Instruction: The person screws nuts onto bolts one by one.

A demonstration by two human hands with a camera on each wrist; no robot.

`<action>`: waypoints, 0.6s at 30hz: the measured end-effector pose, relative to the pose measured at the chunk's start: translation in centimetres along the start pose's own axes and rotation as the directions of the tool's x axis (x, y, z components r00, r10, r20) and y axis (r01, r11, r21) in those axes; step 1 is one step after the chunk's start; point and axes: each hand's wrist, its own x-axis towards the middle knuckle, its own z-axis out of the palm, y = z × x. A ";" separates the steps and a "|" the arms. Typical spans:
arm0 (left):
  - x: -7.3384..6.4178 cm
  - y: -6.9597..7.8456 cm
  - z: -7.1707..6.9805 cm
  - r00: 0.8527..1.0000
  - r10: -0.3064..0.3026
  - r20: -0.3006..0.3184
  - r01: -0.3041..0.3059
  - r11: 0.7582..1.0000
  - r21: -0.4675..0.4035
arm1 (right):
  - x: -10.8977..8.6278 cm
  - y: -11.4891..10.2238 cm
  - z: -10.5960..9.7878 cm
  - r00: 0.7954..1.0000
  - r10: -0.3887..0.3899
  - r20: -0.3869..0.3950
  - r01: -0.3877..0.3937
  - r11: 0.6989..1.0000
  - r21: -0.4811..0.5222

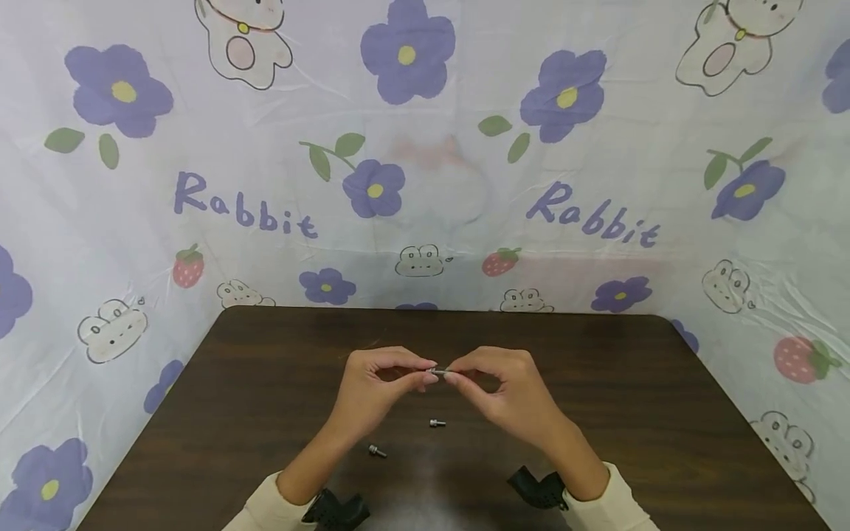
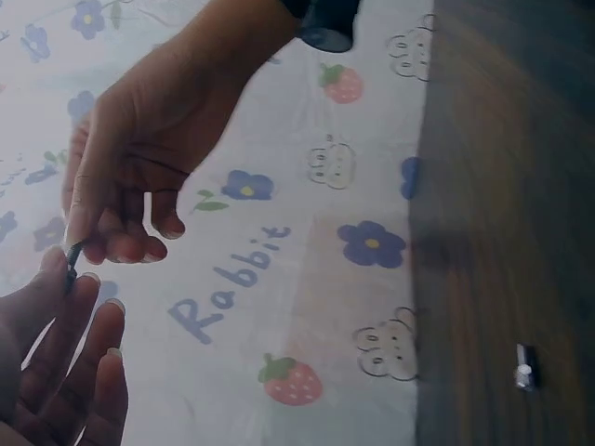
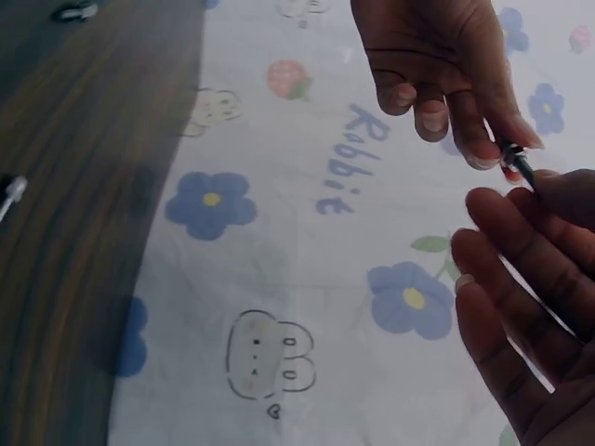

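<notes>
Over the table, a small metal screw is pinched at both ends between my two hands. My left hand holds its head end with thumb and fingertips. On the threaded end, my right hand has thumb and forefinger. The right wrist view shows the head of the screw at the left fingertips; fingers partly cover it. Two more screws lie on the tabletop below the hands: one screw almost under the held one, another screw nearer and to the left.
The dark wooden table reaches back to a white cloth printed with flowers, rabbits and strawberries. Black wrist mounts sit by both cuffs, close over the near part of the table.
</notes>
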 end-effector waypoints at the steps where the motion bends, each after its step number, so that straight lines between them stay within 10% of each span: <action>1: -0.1 -0.2 -0.1 1.000 -0.005 0.006 0.005 1.000 0.008 | 0.0 0.1 0.0 1.000 0.005 0.015 -0.005 1.000 -0.011; 18: -2.7 -3.6 0.0 0.977 -0.172 0.127 0.156 0.979 0.132 | -2.8 2.0 1.4 0.978 0.036 0.205 0.004 0.982 -0.187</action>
